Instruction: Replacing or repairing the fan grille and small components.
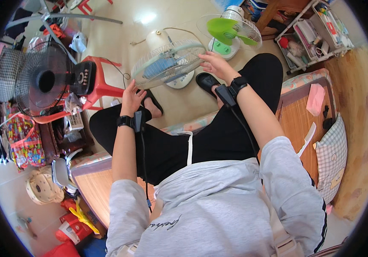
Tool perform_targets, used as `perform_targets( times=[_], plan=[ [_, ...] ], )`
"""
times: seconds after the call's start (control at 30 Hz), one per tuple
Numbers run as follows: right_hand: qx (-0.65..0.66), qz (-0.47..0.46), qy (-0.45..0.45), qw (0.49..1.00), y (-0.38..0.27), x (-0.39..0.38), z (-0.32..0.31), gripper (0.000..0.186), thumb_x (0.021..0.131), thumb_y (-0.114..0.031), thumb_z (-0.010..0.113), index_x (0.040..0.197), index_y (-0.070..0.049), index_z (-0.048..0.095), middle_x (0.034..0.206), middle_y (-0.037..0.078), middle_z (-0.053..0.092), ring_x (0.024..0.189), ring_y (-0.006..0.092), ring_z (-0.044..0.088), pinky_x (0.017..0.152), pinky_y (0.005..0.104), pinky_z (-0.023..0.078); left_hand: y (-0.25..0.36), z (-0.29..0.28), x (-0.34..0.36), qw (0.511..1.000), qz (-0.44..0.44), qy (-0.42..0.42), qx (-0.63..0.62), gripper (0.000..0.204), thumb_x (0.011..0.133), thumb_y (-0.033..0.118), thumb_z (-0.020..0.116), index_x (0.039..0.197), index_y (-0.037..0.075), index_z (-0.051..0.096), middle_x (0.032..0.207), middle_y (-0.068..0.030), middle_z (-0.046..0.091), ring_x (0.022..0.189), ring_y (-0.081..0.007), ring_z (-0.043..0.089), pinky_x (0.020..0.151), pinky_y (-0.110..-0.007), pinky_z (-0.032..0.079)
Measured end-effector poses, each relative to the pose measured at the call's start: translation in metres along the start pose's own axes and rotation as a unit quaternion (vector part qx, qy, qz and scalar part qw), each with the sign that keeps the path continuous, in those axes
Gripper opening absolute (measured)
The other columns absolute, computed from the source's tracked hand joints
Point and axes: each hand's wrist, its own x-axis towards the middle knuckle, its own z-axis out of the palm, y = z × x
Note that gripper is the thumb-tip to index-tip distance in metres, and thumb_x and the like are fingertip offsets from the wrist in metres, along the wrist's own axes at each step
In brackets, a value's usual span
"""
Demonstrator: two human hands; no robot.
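A white standing fan (157,39) with blue blades (160,67) is on the floor in front of my knees, its round wire grille (188,46) tilted up toward me. My left hand (131,99) holds the grille's rim at its left side, fingers on the edge and thumb apart. At the opposite side, the fingers of my right hand (216,65) are on the rim too. The grille spans the space between both hands. The fan's round base (180,80) shows below it, between my feet. Some fingertips are hidden behind the rim.
A fan with green blades (224,30) stands beyond my right hand. On the left, a black fan (42,79) rests on a red plastic stool (100,79). At right are a storage cart (299,68), a pink packet (315,99), a white knife-shaped object (307,138) and a checked pillow (331,158).
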Motion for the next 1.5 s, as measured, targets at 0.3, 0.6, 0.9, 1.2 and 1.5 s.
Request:
perform_targets(
  times=[0.3,0.6,0.9,1.2,1.5],
  plan=[
    [0.067,-0.02,0.01,0.998,0.001,-0.02,0.011,0.084,0.078,-0.031,0.066,0.137,0.0,0.016,0.127,0.015,0.038,0.105,0.0253,0.048,0.086,0.0389,0.039,0.001,0.002,-0.004,0.998,-0.005,-0.041,0.05,0.06,0.083,0.047,0.056,0.124,0.006,0.04,0.127,-0.0127,0.036,0.114,-0.033,0.035,0.098,-0.041,0.029],
    [0.064,-0.011,0.052,0.997,0.013,-0.001,0.014,0.081,0.076,-0.033,0.068,0.134,0.0,0.021,0.129,0.018,0.034,0.111,0.0291,0.042,0.089,0.0395,0.037,-0.013,-0.006,0.008,1.0,0.013,-0.009,0.026,0.067,0.079,0.051,0.057,0.127,0.009,0.036,0.128,-0.0117,0.032,0.115,-0.0314,0.031,0.101,-0.042,0.022],
    [0.098,-0.022,0.067,0.993,0.015,0.013,0.008,0.078,0.074,-0.029,0.072,0.128,0.004,0.027,0.126,0.019,0.036,0.117,0.03,0.037,0.094,0.038,0.034,-0.016,0.002,0.004,1.0,-0.009,-0.004,-0.001,0.076,0.078,0.053,0.056,0.134,0.011,0.027,0.136,-0.0118,0.025,0.123,-0.0341,0.022,0.104,-0.044,0.012],
    [0.055,-0.045,0.101,0.992,0.0,0.0,0.021,0.079,0.069,-0.027,0.076,0.125,0.008,0.033,0.113,0.017,0.047,0.1,0.0217,0.046,0.083,0.0334,0.038,-0.017,0.003,0.01,1.0,-0.02,-0.012,-0.001,0.089,0.078,0.061,0.049,0.14,0.011,0.01,0.145,-0.0133,0.011,0.134,-0.0315,0.005,0.106,-0.047,0.002],
    [0.012,-0.081,0.114,0.99,0.001,-0.002,0.023,0.083,0.065,-0.028,0.078,0.122,0.014,0.033,0.116,0.023,0.047,0.107,0.0268,0.046,0.088,0.0349,0.038,-0.019,-0.001,0.018,1.0,-0.029,-0.008,-0.007,0.089,0.079,0.063,0.046,0.14,0.008,0.011,0.145,-0.0154,0.01,0.134,-0.034,0.004,0.106,-0.048,0.001]
  ],
)
